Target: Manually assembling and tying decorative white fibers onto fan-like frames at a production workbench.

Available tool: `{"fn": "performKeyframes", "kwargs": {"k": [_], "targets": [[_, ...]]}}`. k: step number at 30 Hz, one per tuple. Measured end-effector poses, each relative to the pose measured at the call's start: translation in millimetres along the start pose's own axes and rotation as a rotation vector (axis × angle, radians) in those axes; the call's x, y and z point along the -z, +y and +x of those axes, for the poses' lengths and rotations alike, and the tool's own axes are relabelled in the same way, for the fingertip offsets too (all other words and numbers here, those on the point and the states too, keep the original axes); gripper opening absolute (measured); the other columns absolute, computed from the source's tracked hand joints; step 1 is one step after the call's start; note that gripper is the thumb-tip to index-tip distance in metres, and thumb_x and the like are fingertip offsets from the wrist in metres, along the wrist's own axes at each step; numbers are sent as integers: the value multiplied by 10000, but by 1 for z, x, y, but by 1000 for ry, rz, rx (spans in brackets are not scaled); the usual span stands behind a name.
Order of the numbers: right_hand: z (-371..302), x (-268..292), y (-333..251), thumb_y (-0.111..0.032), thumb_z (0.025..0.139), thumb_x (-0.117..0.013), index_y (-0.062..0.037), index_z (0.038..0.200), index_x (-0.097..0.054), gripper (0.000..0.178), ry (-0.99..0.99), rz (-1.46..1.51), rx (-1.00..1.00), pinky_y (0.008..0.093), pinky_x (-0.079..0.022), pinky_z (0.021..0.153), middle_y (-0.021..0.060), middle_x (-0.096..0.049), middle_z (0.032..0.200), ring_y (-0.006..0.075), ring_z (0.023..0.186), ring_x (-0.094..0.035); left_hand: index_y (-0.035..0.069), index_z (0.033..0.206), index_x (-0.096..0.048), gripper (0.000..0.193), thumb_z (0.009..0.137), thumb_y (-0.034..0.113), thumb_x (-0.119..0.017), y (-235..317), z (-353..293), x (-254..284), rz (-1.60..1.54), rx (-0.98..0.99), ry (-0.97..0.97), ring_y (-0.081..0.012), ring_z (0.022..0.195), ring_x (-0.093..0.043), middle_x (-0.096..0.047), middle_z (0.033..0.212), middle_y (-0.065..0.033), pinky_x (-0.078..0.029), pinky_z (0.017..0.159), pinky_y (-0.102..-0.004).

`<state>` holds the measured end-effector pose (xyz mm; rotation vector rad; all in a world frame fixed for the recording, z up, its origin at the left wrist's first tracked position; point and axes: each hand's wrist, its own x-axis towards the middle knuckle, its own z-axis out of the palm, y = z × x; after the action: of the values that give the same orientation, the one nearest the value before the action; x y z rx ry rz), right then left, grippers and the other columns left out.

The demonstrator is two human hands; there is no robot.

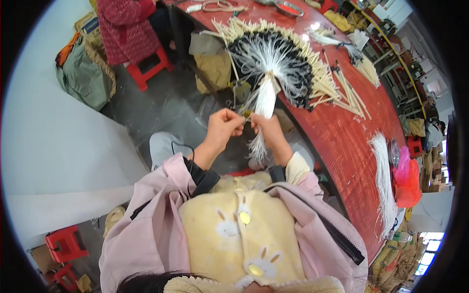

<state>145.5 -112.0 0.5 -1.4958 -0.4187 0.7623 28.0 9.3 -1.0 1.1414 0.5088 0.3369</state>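
A worker in a pale pink jacket (146,219) and a yellow rabbit-patterned front (244,215) sits at the curved edge of a red table (337,141), both bare hands on a bundle of white strings (266,97). The bundle, bound near its middle, reaches from the tabletop over the edge toward the worker's lap, its upper strands spread in loops across a fan of pale sticks (320,66) with black inner ends. The right hand (269,131) is closed around the lower part of the bundle, whose frayed tail hangs below the fist. Just beside it, the left hand (224,128) holds thumb and fingertips together, perhaps on a single strand, though what lies between them is too fine to tell. Several loose sticks (351,97) lie at the fan's right, and a second hank of white string (383,188) rests along the table's right side, near pink and red plastic bags (408,183). Across the floor, at upper left, a person in a red knitted garment (127,31) sits on a red stool (149,68) near a grey-green sack (85,75).
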Motion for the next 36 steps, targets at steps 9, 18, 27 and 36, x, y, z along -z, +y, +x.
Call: {"fn": "performKeyframes", "kwargs": {"k": [9, 18, 27, 36], "targets": [[4, 6, 1, -156, 804, -617, -53, 669, -575, 175, -28, 0, 30, 231, -368, 444, 9, -555, 587, 86, 464, -487, 63, 852, -583, 136, 834, 171, -663, 3, -13, 7, -288, 301, 64, -139, 622, -600, -615, 785, -43, -516, 565, -264], [3, 7, 3, -157, 804, -626, -52, 727, -582, 137, -71, 32, 52, 222, -380, 445, 7, -557, 606, 79, 474, -494, 80, 850, -594, 192, 838, 265, -642, 20, -12, 4, 23, 336, -78, -103, 626, -585, -591, 732, -20, -446, 502, -218], [5, 11, 1, -164, 804, -632, -52, 734, -589, 139, -89, -8, 69, 214, -373, 457, 0, -552, 615, 74, 492, -490, 83, 820, -608, 144, 835, 220, -651, -4, -18, 21, -429, 574, -115, -61, 552, -501, -573, 703, 12, -347, 431, -186], [7, 16, 2, -168, 790, -634, -43, 703, -603, 156, -75, -30, 69, 223, -382, 453, 12, -567, 602, 76, 486, -502, 61, 929, -603, 239, 893, 297, -583, 8, -26, 14, -308, 557, -53, -76, 582, -532, -609, 832, -22, -371, 457, -196]]}}
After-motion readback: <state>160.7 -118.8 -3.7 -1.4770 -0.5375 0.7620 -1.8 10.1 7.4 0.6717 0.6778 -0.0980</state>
